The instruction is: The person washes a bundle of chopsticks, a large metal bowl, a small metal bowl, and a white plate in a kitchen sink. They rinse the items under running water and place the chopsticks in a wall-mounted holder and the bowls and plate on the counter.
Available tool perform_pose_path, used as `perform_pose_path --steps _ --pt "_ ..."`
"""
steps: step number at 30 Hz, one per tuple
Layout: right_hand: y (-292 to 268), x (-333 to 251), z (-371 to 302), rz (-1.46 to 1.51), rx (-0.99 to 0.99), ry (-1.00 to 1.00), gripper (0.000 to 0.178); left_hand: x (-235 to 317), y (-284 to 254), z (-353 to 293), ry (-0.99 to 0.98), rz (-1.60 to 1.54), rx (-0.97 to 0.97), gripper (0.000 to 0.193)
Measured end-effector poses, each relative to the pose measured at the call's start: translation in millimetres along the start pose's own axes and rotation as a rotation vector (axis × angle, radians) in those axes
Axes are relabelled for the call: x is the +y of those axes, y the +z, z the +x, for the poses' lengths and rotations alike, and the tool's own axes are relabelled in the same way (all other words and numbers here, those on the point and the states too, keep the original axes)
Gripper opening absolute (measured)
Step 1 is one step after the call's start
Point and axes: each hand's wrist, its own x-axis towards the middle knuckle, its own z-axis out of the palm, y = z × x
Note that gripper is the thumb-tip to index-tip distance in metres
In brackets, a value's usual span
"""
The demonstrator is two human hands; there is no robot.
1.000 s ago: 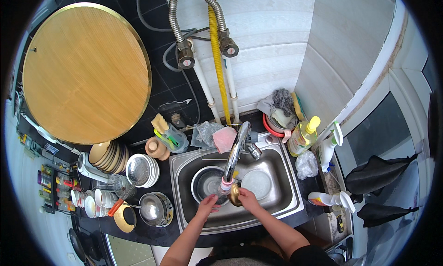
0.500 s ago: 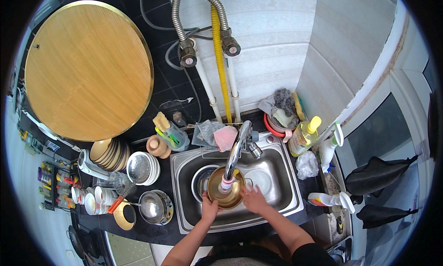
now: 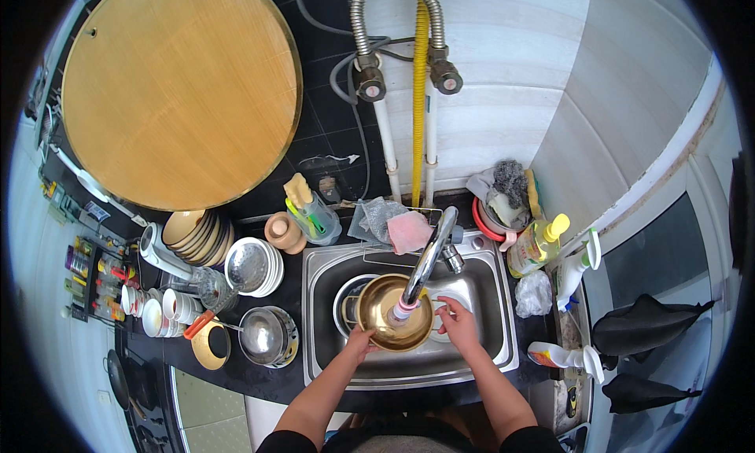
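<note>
A round brass-coloured pot (image 3: pixel 381 296) is held in the sink (image 3: pixel 484 359), beneath the chrome faucet (image 3: pixel 429 260) and its pink-ringed spout (image 3: pixel 403 310). My left hand (image 3: pixel 362 343) grips the pot's near-left rim, thumb on the edge. Beside its right rim is my right hand (image 3: pixel 458 325), fingers and thumb apart; whether they touch the pot is hard to see. A metal bowl (image 3: pixel 344 305) sits partly hidden behind the pot on the left. To the right, a white dish (image 3: pixel 454 297) in the sink is partly covered by my right hand.
White bowls (image 3: pixel 271 268), a metal ladle (image 3: pixel 261 335) over stacked bowls and a wooden jar (image 3: pixel 285 231) stand left of the sink. A pink cloth (image 3: pixel 410 231) lies behind it. On the right are a yellow-capped bottle (image 3: pixel 535 247), a plastic bag (image 3: pixel 534 294) and spray bottles (image 3: pixel 565 357).
The view has shifted, so the surroundings sit further right and the sink's back edge higher. My left hand keeps its grip on the pot; my right hand's fingers have drawn in from a wider spread.
</note>
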Motion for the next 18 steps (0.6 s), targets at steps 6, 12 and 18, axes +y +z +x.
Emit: perform_pose_path --steps 6,12,18 --pt "-36.3 39.8 5.8 0.211 0.185 0.21 0.021 11.7 23.4 -6.9 -0.209 0.198 -0.111 0.026" --pt "-27.3 61.4 -20.3 0.208 0.069 0.327 0.023 -3.7 -6.2 -8.5 -0.392 0.207 -0.085 0.031" --pt "-36.3 56.2 -10.4 0.32 0.228 0.298 0.021 4.3 23.4 0.8 -0.277 0.181 -0.117 0.033"
